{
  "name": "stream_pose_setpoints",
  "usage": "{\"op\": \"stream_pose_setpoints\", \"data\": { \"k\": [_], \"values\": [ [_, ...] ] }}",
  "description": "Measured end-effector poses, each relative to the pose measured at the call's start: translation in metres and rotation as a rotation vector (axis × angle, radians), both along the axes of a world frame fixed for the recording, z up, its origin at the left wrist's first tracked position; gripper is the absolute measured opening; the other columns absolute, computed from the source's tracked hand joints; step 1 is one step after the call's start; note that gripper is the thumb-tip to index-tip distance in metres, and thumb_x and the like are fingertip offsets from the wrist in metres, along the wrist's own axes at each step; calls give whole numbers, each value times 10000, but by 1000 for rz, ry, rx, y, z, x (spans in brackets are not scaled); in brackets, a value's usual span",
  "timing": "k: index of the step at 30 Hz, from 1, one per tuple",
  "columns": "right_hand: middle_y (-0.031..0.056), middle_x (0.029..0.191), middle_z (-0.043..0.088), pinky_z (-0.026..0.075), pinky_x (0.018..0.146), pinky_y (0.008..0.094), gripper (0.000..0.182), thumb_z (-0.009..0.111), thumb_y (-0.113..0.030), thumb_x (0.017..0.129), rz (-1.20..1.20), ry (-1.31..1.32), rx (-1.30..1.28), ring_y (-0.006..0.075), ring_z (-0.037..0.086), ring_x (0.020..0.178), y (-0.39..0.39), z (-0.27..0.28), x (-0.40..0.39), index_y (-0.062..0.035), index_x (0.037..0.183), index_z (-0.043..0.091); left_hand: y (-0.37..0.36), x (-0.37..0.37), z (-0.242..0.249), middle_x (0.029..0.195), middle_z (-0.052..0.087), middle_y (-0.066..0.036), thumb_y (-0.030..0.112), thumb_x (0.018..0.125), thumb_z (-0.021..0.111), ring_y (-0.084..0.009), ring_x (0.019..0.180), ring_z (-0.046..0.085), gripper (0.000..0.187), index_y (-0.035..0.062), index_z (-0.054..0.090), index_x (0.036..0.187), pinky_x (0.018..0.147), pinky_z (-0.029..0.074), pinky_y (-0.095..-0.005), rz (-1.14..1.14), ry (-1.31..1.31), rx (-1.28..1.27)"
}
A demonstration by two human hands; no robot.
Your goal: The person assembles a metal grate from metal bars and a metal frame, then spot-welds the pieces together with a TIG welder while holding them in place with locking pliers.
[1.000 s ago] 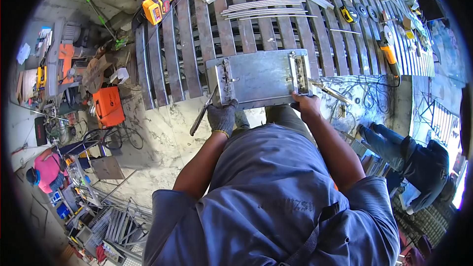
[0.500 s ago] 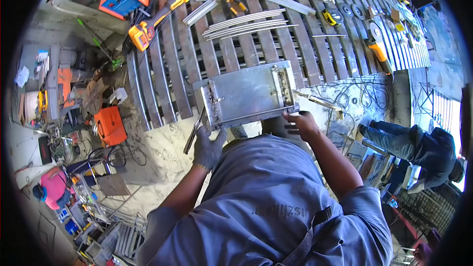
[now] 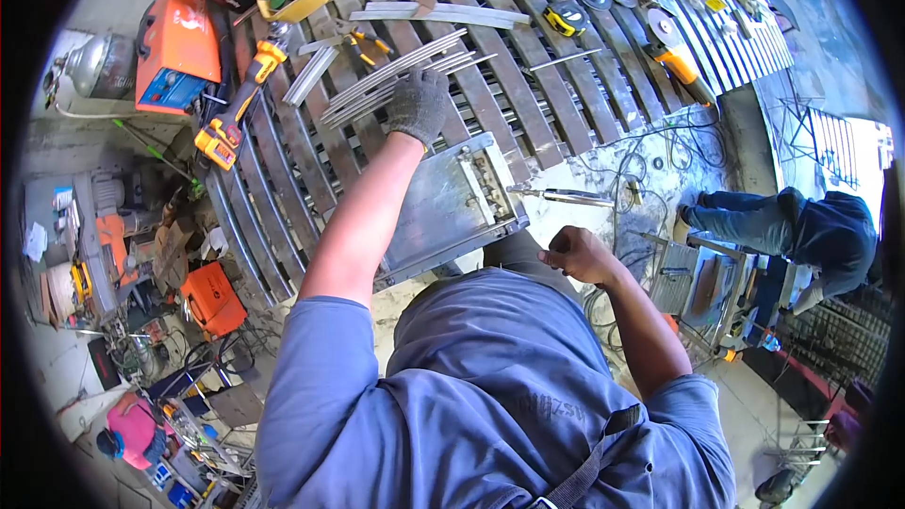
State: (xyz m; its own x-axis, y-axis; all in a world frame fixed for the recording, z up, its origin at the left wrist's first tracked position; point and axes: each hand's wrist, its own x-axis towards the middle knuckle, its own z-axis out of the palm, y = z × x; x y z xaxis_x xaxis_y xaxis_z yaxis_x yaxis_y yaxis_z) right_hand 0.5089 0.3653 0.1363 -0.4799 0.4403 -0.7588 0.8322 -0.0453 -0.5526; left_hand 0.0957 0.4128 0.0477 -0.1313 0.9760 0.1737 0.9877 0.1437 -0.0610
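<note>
One gloved hand (image 3: 419, 102), one panel (image 3: 432, 205), several rods (image 3: 370, 94)

The metal plate (image 3: 434, 205) looks smooth, the glove (image 3: 418, 106) matt.

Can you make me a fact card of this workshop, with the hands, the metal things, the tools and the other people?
Left hand: gloved, over the thin metal rods; grip unclear
Right hand: bare, fingers curled; can't tell if it holds something small
Metal panel: beside the slatted table, partly hidden by the left forearm
Metal clamp: at the panel's right end
Tools on table: tape measure, disc grinder, yellow cordless tool
Other people: pink top at left, dark top at right
</note>
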Motion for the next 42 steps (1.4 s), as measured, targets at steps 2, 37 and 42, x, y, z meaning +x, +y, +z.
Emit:
{"op": "stream_pose_setpoints", "data": {
  "k": [2,37,42],
  "values": [
    [198,918,789,601,777,408,562,897,-456,930,-19,-4,67,275,759,846,1,7,3,75,1048,757,5,-4,-11,1213,711,-124,157,973,649,-337,1160,671,201,127,739,1150,984,573,-487,13,127,94],
    [253,894,789,604,798,465,529,821,-468,976,22,-35,171,353,785,842,-34,2,-27,60,965,792,-193,61,40,1059,661,-143,207,947,658,-353,1061,642,145,114,726,1034,926,519,-517,-97,-132,-45],
    [255,900,794,610,825,467,533,807,-474,983,12,19,152,367,794,866,-40,-44,-32,58,1003,811,-255,90,13,1074,645,-136,203,918,652,-341,1065,627,179,128,707,1071,907,508,-500,-71,-238,-96]
  ]
}}
